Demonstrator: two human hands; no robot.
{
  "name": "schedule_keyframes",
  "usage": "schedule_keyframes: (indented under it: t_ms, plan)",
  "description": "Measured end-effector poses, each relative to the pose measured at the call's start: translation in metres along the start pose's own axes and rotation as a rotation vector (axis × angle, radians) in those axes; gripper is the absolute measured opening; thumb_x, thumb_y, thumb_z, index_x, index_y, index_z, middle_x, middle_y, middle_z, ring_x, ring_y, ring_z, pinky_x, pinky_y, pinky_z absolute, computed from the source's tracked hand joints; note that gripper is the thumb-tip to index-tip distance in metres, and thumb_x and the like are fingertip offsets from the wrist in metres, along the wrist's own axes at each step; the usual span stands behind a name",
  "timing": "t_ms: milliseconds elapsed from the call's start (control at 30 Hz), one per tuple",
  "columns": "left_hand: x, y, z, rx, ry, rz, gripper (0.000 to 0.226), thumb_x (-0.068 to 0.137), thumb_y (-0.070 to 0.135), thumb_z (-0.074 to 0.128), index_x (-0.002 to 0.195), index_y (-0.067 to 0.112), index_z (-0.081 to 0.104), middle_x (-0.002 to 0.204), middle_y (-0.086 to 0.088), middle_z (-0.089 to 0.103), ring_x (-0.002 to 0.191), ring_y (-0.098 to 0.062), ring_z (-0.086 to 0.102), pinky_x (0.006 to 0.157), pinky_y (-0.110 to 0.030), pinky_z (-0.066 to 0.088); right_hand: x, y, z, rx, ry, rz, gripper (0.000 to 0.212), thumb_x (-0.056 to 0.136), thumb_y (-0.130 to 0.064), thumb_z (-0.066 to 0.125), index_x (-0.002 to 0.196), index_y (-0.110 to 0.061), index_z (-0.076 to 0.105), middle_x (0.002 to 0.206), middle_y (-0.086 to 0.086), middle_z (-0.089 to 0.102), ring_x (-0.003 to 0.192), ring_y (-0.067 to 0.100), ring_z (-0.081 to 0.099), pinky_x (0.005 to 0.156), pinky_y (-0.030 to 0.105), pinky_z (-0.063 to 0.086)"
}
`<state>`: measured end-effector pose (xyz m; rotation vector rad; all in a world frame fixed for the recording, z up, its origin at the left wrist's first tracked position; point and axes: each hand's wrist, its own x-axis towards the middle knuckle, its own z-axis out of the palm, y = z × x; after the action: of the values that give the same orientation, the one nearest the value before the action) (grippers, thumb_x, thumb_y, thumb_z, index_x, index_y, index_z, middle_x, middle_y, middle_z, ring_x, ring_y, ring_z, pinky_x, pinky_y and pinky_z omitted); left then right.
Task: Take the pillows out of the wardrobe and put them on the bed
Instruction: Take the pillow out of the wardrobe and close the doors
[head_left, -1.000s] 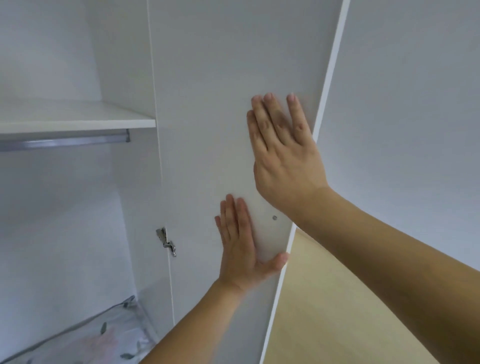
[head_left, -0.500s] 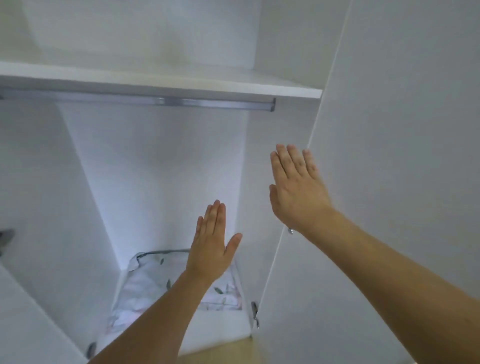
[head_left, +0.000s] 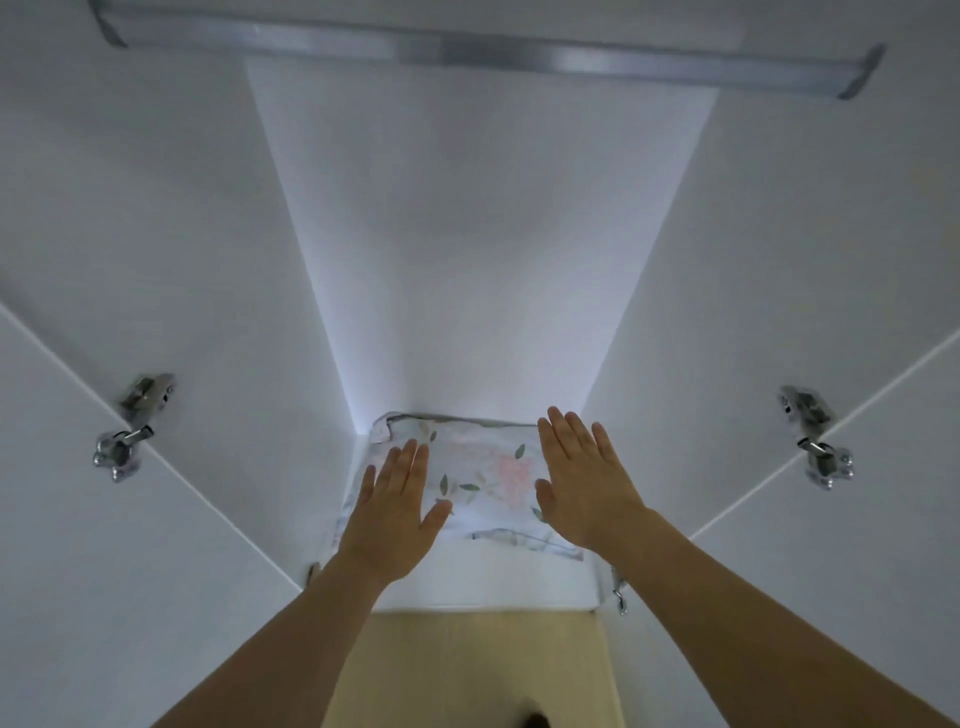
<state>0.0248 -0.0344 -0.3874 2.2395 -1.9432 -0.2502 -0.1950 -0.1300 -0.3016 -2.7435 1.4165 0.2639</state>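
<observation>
Pillows (head_left: 478, 478), a floral bundle, lie on the wardrobe floor (head_left: 493, 587) against the back wall, untouched. Left hand (head_left: 392, 512) and right hand (head_left: 584, 483) hover above, fingers straight and spread, holding nothing. Risk: a shallow grab at the loose cover could slip off, or lift only one pillow; how many lie there I cannot tell. Left hinge (head_left: 132, 426) and right hinge (head_left: 813, 436) jut beside the opening and might snag an arm. Rail (head_left: 493, 52) runs overhead, well clear.

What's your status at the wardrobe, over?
Left hand and right hand open, reaching in, holding nothing. Floral pillow on wardrobe floor, not gripped. Both doors open, nothing blocking.
</observation>
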Motion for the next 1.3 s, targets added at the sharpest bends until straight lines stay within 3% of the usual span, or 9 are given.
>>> schedule_keyframes:
  t_ms: [233, 467, 600, 700, 933, 1100, 1200, 1300]
  plan:
    - [0.058, -0.038, 0.142, 0.07, -0.106, 0.071, 0.073, 0.099, 0.055, 0.022, 0.154, 0.016, -0.007, 0.161, -0.001, -0.015, 0.148, -0.02, -0.015, 0.119, -0.041, -0.012, 0.087, 0.016, 0.156, 0.053, -0.107, 0.008, 0.072, 0.097, -0.031, 0.034, 0.151, -0.008, -0.008, 0.16, 0.009, -0.015, 0.148, 0.025, -0.012, 0.119, 0.043, -0.007]
    - [0.127, -0.136, 0.389, 0.139, -0.207, 0.049, 0.066, 0.102, 0.043, 0.022, 0.154, 0.016, -0.009, 0.162, -0.002, -0.017, 0.148, -0.02, -0.017, 0.12, -0.042, -0.011, 0.197, 0.004, 0.419, 0.058, -0.202, 0.03, 0.07, 0.096, -0.022, 0.031, 0.152, -0.009, -0.008, 0.16, 0.008, -0.015, 0.148, 0.024, -0.012, 0.12, 0.043, -0.008]
    - [0.151, -0.189, 0.522, 0.176, -0.244, 0.051, 0.068, 0.101, 0.047, 0.019, 0.153, 0.017, -0.014, 0.16, -0.001, -0.022, 0.146, -0.019, -0.021, 0.119, -0.042, -0.012, 0.246, -0.009, 0.566, 0.058, -0.27, 0.048, 0.067, 0.097, -0.021, 0.027, 0.152, -0.01, -0.01, 0.16, 0.007, -0.017, 0.148, 0.023, -0.013, 0.12, 0.042, -0.008]
    - [0.167, -0.216, 0.59, 0.198, -0.276, 0.062, 0.067, 0.101, 0.047, 0.019, 0.152, 0.02, -0.014, 0.16, 0.0, -0.022, 0.146, -0.019, -0.022, 0.118, -0.041, -0.013, 0.274, -0.009, 0.639, 0.039, -0.31, 0.06, 0.066, 0.098, -0.023, 0.025, 0.151, -0.009, -0.012, 0.159, 0.006, -0.019, 0.147, 0.022, -0.016, 0.12, 0.042, -0.009]
    - [0.203, -0.241, 0.647, 0.229, -0.226, 0.135, 0.064, 0.1, 0.038, 0.021, 0.152, 0.023, -0.014, 0.161, 0.001, -0.02, 0.147, -0.02, -0.021, 0.117, -0.042, -0.013, 0.321, 0.003, 0.706, 0.083, -0.179, 0.131, 0.074, 0.093, -0.021, 0.028, 0.149, -0.009, -0.018, 0.157, 0.006, -0.026, 0.145, 0.024, -0.022, 0.118, 0.044, -0.015]
    - [0.25, -0.247, 0.663, 0.238, -0.162, 0.168, 0.068, 0.097, 0.039, 0.026, 0.154, 0.026, -0.008, 0.162, 0.0, -0.015, 0.147, -0.021, -0.019, 0.117, -0.05, -0.01, 0.363, 0.016, 0.733, 0.013, -0.149, 0.129, 0.1, 0.085, -0.048, 0.047, 0.148, -0.013, -0.022, 0.155, 0.01, -0.032, 0.143, 0.029, -0.027, 0.116, 0.05, -0.017]
    - [0.28, -0.25, 0.675, 0.286, -0.128, 0.146, 0.084, 0.086, 0.064, 0.025, 0.151, 0.03, -0.018, 0.161, -0.002, -0.021, 0.146, -0.022, -0.025, 0.111, -0.064, -0.011, 0.384, 0.027, 0.746, -0.067, -0.114, 0.143, 0.123, 0.072, -0.064, 0.057, 0.145, -0.016, -0.03, 0.15, 0.014, -0.039, 0.14, 0.033, -0.032, 0.112, 0.059, -0.018]
    - [0.308, -0.252, 0.688, 0.314, -0.226, 0.077, 0.122, 0.057, 0.093, 0.027, 0.145, 0.032, -0.031, 0.154, 0.001, -0.036, 0.142, -0.024, -0.032, 0.1, -0.074, -0.019, 0.404, 0.037, 0.754, -0.098, -0.162, 0.099, 0.145, 0.056, -0.078, 0.063, 0.142, -0.015, -0.035, 0.149, 0.015, -0.04, 0.14, 0.035, -0.032, 0.111, 0.06, -0.018]
